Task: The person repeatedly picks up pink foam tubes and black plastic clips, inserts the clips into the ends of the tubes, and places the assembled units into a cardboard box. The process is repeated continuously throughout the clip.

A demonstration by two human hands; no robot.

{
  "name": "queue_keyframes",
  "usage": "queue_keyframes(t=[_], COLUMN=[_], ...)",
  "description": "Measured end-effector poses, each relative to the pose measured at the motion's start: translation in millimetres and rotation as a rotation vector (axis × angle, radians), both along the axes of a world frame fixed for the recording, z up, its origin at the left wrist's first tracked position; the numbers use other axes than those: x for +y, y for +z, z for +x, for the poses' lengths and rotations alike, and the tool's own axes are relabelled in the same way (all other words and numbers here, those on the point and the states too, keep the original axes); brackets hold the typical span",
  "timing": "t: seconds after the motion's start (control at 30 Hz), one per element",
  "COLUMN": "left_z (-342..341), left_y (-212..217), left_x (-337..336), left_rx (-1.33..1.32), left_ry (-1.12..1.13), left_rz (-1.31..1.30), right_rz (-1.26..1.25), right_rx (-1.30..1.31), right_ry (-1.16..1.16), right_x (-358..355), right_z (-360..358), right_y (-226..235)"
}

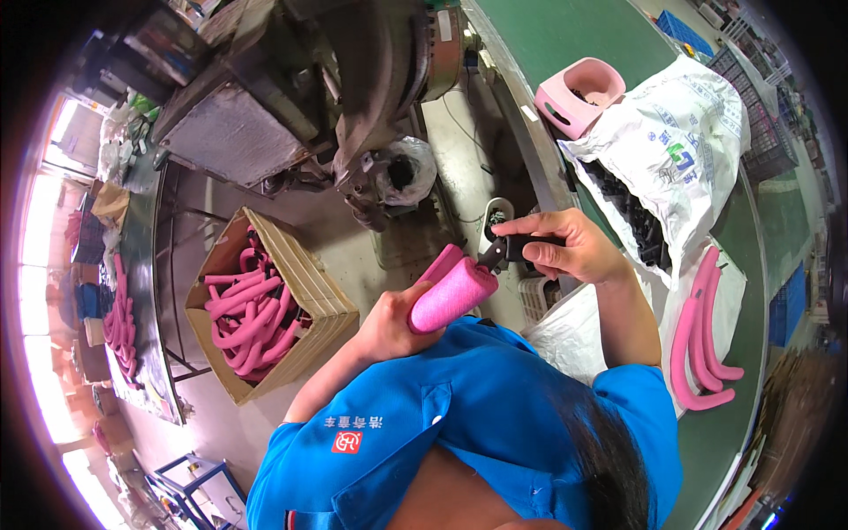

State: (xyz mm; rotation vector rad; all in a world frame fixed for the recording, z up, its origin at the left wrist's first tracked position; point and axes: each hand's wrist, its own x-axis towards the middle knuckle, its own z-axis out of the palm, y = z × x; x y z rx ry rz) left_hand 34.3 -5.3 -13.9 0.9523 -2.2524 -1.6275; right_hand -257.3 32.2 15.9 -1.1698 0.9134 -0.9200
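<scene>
My left hand (386, 325) is closed round a bent, pink foam-covered tube (455, 294), one end of which points toward my right hand. A second pink stretch shows just behind it, apparently the same tube's other arm. Between thumb and fingers, my right hand (579, 247) pinches a black plastic piece (512, 251) against or into the tube's end; exactly how they join is hidden. Close beyond the right fingers is a small white cup-like holder (497, 212) with dark bits in it.
A cardboard box (327, 296) full of pink tubes stands at left. On the green table at right are a pink tub (565, 113), a white woven sack (685, 146) spilling black parts (629, 212), and several pink tubes (693, 353). A dark machine (380, 168) stands ahead.
</scene>
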Motion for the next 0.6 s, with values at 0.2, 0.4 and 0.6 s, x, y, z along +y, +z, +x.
queue_keyframes(t=[0.2,0.4,0.6], left_z=[26,56,75], left_y=[-11,-47,-55], left_x=[9,21,26], left_rx=[0.121,-0.049,0.050], left_ry=[-0.110,-0.105,0.114], left_rz=[0.083,-0.107,-0.012], right_rz=[-0.005,0.015,-0.041], right_rx=[0.200,0.300,0.400], right_ry=[0.268,0.636,0.460], right_x=[-24,-54,-77], right_z=[12,52,89], right_y=[8,3,-21])
